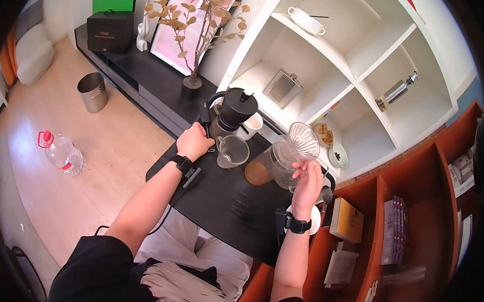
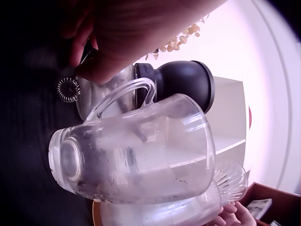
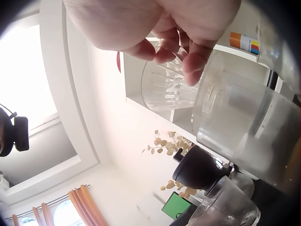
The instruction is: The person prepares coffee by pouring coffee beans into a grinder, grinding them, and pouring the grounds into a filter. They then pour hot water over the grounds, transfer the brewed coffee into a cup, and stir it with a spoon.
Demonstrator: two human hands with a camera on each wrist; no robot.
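My left hand (image 1: 195,142) is at the far left of the black table and pinches a dark-handled milk frother, whose wire coil (image 2: 68,89) points down near the tabletop. Beside it stands a clear glass mug (image 1: 233,152), with a coffee grinder (image 1: 240,103) behind. My right hand (image 1: 308,187) pinches the clear handle of a ribbed glass dripper (image 1: 303,138). The dripper is tilted, close to the top of a tall clear jug (image 1: 260,170) with brown liquid in its bottom. In the right wrist view, the fingertips (image 3: 192,75) close on the dripper's handle.
A white cup (image 1: 252,124) stands behind the grinder, and a white dish (image 1: 315,220) lies by my right wrist. White shelves (image 1: 332,52) rise behind the table; a brown bookcase (image 1: 376,227) flanks the right. A plastic bottle (image 1: 63,153) and metal bin (image 1: 93,93) stand on the floor.
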